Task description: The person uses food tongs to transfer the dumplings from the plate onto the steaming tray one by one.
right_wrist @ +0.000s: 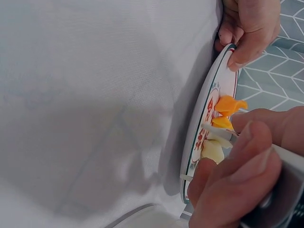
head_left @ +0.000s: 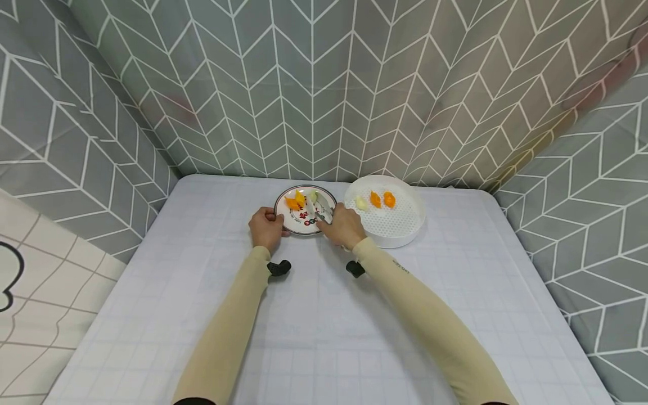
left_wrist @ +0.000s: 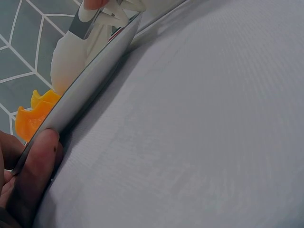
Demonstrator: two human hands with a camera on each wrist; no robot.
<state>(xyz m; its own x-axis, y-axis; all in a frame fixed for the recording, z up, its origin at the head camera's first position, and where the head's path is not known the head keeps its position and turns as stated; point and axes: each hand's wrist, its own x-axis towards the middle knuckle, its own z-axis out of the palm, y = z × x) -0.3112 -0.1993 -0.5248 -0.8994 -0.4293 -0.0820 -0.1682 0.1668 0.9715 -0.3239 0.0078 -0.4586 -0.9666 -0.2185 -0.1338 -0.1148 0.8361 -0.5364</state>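
Observation:
My left hand (head_left: 267, 229) grips the left rim of a white patterned plate (head_left: 288, 220), thumb above and fingers beneath. The plate is tilted in the left wrist view. On it sit an orange piece (head_left: 291, 203), a yellow piece (head_left: 300, 198) and a pale yellow piece (head_left: 313, 197), all small and petal-shaped. Over the plate's right side, my right hand (head_left: 346, 226) holds white-and-grey tongs (head_left: 324, 207). Their tips reach the pale piece (right_wrist: 212, 151), seen between them in the right wrist view. In the left wrist view, a broad white end (left_wrist: 68, 61) of the tongs shows.
A round white tray (head_left: 379, 225) with a perforated base stands right of the plate. It holds a pale yellow piece (head_left: 361, 203), an orange piece (head_left: 375, 199) and a rounder orange piece (head_left: 389, 199). A patterned grey curtain (head_left: 314, 112) hangs behind the white-covered table (head_left: 314, 337).

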